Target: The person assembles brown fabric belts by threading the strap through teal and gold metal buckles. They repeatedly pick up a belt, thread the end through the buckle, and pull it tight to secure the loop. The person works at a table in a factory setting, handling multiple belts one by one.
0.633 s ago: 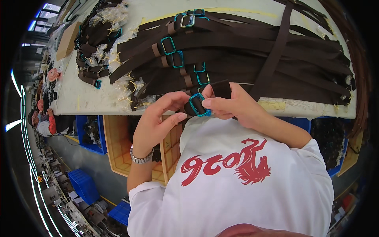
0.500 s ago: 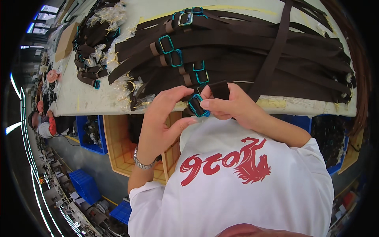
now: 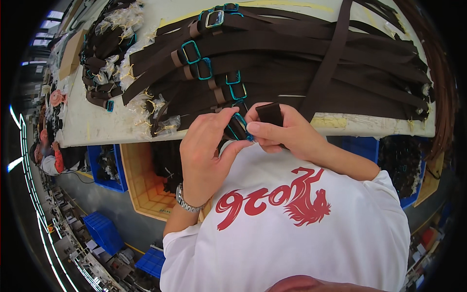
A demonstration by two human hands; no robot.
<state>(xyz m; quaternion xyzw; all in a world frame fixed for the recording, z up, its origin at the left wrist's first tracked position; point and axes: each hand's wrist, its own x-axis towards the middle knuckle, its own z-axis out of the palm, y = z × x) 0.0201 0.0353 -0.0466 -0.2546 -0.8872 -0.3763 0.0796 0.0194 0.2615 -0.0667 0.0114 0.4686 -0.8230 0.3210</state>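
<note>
Close to my body, at the table's front edge, I hold a dark brown webbing strap with a rectangular buckle (image 3: 238, 127) that looks metal with a blue film on its frame. My left hand (image 3: 206, 141) is closed on the buckle, with fingertips on its upper end and the thumb at its lower end. My right hand (image 3: 282, 129) pinches the strap (image 3: 270, 113) beside the buckle, and a folded piece of it stands up between the fingers. The part inside the right fist is hidden. Just beyond, several more straps (image 3: 272, 68) lie side by side with similar buckles.
One strap (image 3: 332, 63) crosses over the others. Bundled straps in clear plastic (image 3: 109, 44) lie at the table's (image 3: 78, 131) left. Below the edge stand a yellow crate (image 3: 138, 190) and blue bins (image 3: 121, 177). Another person (image 3: 51, 163) is at the far left.
My left hand has moved in and closed on the buckle; before, its fingers were spread around it. The right hand keeps its pinch on the strap. The whole view has shifted slightly.
</note>
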